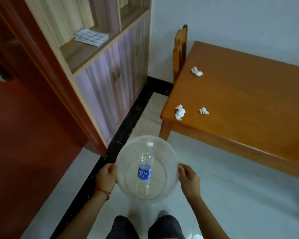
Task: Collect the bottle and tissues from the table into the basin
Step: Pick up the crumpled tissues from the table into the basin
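I hold a round translucent basin (171, 152) in front of me over the floor. My left hand (106, 176) grips its left rim and my right hand (189, 178) grips its right rim. A clear plastic bottle (145, 171) with a blue label and white cap lies inside the basin. On the orange wooden table (248, 109) to the right lie three crumpled white tissues: one near the front left corner (179, 112), a small one beside it (204, 110), and one farther back (196, 71).
A wooden chair (179, 49) stands at the table's far left end. A shelf cabinet (110, 75) with purple doors lines the left wall, beside a red door (24, 126). Pale tiled floor lies between cabinet and table.
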A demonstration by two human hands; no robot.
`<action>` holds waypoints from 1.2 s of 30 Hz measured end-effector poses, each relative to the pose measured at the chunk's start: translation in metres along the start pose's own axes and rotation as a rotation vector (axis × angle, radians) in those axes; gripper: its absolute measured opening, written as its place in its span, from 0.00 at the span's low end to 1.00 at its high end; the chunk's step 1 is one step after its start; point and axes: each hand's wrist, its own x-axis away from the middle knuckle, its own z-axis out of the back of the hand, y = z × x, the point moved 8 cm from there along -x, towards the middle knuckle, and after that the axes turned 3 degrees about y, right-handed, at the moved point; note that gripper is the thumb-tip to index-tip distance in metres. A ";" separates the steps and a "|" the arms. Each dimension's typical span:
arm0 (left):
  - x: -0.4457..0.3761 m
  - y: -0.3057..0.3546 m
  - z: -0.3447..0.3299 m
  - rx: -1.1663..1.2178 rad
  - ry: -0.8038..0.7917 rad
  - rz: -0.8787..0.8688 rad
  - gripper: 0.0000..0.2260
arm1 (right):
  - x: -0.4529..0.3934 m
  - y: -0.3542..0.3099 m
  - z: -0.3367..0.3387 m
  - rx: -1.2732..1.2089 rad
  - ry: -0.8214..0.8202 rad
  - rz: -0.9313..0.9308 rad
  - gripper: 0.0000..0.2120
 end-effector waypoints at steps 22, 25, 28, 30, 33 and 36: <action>-0.057 0.073 -0.128 -0.064 -0.108 -0.037 0.17 | -0.106 0.041 0.057 -0.007 0.068 -0.117 0.12; -0.064 0.073 -0.134 -0.084 -0.103 -0.041 0.17 | -0.117 0.042 0.056 0.014 0.055 -0.120 0.13; -0.072 0.072 -0.139 -0.105 -0.113 -0.063 0.17 | -0.125 0.041 0.056 0.037 0.058 -0.108 0.12; -0.076 0.074 -0.140 -0.111 -0.116 -0.084 0.17 | -0.130 0.038 0.054 0.072 0.044 -0.084 0.12; -0.082 0.075 -0.140 -0.107 -0.111 -0.097 0.18 | -0.140 0.032 0.051 0.164 0.004 -0.036 0.14; -0.089 0.069 -0.138 -0.091 -0.106 -0.068 0.19 | -0.159 0.018 0.054 0.259 0.053 0.005 0.15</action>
